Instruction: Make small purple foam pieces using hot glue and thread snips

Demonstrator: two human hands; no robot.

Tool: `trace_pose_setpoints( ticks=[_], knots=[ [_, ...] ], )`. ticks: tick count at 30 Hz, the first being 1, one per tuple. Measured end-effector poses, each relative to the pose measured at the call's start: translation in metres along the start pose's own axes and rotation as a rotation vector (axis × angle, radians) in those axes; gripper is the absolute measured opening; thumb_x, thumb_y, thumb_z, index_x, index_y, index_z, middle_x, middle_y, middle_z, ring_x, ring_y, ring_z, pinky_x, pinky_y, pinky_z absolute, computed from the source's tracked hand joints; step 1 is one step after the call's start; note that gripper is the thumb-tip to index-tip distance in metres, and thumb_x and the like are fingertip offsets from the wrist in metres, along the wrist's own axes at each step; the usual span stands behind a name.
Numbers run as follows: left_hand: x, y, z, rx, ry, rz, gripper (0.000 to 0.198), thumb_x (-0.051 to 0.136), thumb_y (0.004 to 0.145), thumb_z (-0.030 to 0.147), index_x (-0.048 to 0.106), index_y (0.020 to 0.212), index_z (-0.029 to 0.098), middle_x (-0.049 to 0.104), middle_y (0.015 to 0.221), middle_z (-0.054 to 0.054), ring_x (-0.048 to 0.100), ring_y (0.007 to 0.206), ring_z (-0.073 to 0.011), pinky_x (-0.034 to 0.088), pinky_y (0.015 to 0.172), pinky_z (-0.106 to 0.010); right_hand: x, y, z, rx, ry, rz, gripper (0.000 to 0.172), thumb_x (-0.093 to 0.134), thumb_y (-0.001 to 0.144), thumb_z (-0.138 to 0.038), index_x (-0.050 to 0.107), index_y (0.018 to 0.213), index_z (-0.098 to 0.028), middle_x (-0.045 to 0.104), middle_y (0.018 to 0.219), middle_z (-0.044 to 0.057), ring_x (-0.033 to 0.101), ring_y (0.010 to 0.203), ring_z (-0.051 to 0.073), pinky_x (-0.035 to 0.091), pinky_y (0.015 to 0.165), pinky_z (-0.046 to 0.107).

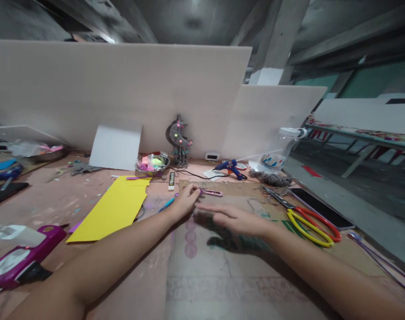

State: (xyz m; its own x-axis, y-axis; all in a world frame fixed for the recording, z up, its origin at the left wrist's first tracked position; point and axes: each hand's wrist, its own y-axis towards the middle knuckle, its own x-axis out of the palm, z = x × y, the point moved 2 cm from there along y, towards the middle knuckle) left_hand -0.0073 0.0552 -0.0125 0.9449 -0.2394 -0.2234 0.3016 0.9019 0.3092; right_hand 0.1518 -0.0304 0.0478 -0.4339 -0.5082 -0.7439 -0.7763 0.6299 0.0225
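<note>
My left hand (186,202) rests at the middle of the work surface, fingers curled in and pressed together. What they grip, if anything, is hidden. Right at its fingertips lies a slim pink object (213,193), perhaps a craft knife. My right hand (237,218) hovers palm down over the clear-covered board (202,289), fingers stretched out, slightly blurred, holding nothing. Pink circle marks (190,246) show on the board below. A blue pen (167,204) lies by my left wrist, and a yellow sheet (111,209) is to the left of it.
Large scissors (309,222) with red and yellow handles lie right, beside a phone (320,208). Behind are a blue glue gun (231,168), a bottle (277,151), a metal bowl (152,172) and a moon ornament (179,135). A magenta tool (25,258) sits at left.
</note>
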Motion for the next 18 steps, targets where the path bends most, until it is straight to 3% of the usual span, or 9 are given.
trace_pose_setpoints(
  ticks=[1,3,5,9,11,12,14,16,18],
  knots=[
    [0.000,0.000,0.001,0.002,-0.004,0.004,0.019,0.046,0.084,0.034,0.051,0.081,0.017,0.062,0.085,-0.004,0.058,0.082,-0.0160,0.044,0.077,-0.029,-0.001,0.000,-0.003,0.014,-0.044,0.061,0.059,0.041,0.089,-0.046,0.035,0.139,-0.017,0.034,0.145,0.011,0.024,0.135,0.023,0.018,0.111,0.040],
    [-0.001,-0.001,0.003,0.004,-0.005,0.011,0.018,0.047,0.083,0.034,0.052,0.082,0.016,0.062,0.084,-0.004,0.057,0.082,-0.0158,0.044,0.077,-0.029,0.001,0.001,-0.007,0.002,-0.064,0.016,0.062,0.053,0.083,-0.046,0.041,0.136,-0.016,0.033,0.145,0.012,0.022,0.136,0.026,0.017,0.110,0.042],
    [-0.001,-0.002,0.006,0.005,-0.004,0.015,0.019,0.047,0.083,0.033,0.052,0.083,0.015,0.061,0.082,-0.003,0.057,0.079,-0.0152,0.044,0.075,-0.028,0.005,0.002,-0.010,-0.036,0.057,-0.090,0.044,0.042,0.090,-0.041,0.054,0.126,-0.021,0.048,0.136,0.008,0.037,0.129,0.022,0.028,0.107,0.037],
    [-0.003,-0.004,0.012,0.004,0.010,0.012,0.020,0.051,0.081,0.034,0.056,0.084,0.015,0.061,0.080,-0.002,0.057,0.077,-0.0152,0.044,0.073,-0.027,0.004,0.001,-0.009,-0.024,0.123,0.042,0.038,0.049,0.087,-0.039,0.060,0.119,-0.023,0.055,0.129,0.006,0.044,0.124,0.020,0.030,0.105,0.036],
    [-0.004,-0.006,0.015,-0.001,0.022,0.012,0.021,0.053,0.080,0.034,0.059,0.083,0.015,0.063,0.082,-0.003,0.058,0.079,-0.0161,0.044,0.074,-0.028,0.001,0.001,-0.004,0.065,0.177,0.035,0.032,0.051,0.084,-0.041,0.069,0.101,-0.020,0.065,0.113,0.008,0.057,0.108,0.022,0.041,0.095,0.034],
    [-0.004,-0.007,0.016,-0.005,0.022,0.007,0.021,0.053,0.080,0.034,0.060,0.085,0.015,0.064,0.083,-0.004,0.059,0.080,-0.0163,0.045,0.075,-0.028,-0.002,0.001,0.000,0.129,0.227,0.083,0.033,0.049,0.085,-0.043,0.071,0.089,-0.019,0.070,0.098,0.007,0.063,0.094,0.020,0.046,0.086,0.033],
    [-0.003,-0.008,0.018,-0.013,0.015,-0.008,0.022,0.053,0.080,0.033,0.061,0.086,0.015,0.066,0.084,-0.004,0.060,0.079,-0.0163,0.046,0.074,-0.028,-0.013,0.002,0.009,0.234,0.279,0.339,0.038,0.047,0.085,-0.045,0.068,0.070,-0.018,0.068,0.073,0.005,0.063,0.073,0.017,0.048,0.074,0.030],
    [-0.002,-0.010,0.019,-0.024,0.013,-0.018,0.020,0.053,0.080,0.032,0.062,0.086,0.015,0.067,0.084,-0.004,0.061,0.078,-0.0159,0.047,0.072,-0.027,-0.022,0.002,0.020,0.289,0.287,0.587,0.036,0.051,0.082,-0.046,0.063,0.064,-0.017,0.062,0.065,0.003,0.059,0.067,0.016,0.047,0.072,0.029],
    [-0.001,-0.012,0.021,-0.035,0.028,-0.022,0.017,0.054,0.079,0.028,0.061,0.086,0.015,0.067,0.082,-0.003,0.062,0.076,-0.0152,0.048,0.070,-0.026,-0.024,0.004,0.031,0.323,0.311,0.672,0.031,0.052,0.080,-0.046,0.061,0.071,-0.017,0.059,0.065,0.001,0.057,0.065,0.015,0.047,0.069,0.029]
  ],
)
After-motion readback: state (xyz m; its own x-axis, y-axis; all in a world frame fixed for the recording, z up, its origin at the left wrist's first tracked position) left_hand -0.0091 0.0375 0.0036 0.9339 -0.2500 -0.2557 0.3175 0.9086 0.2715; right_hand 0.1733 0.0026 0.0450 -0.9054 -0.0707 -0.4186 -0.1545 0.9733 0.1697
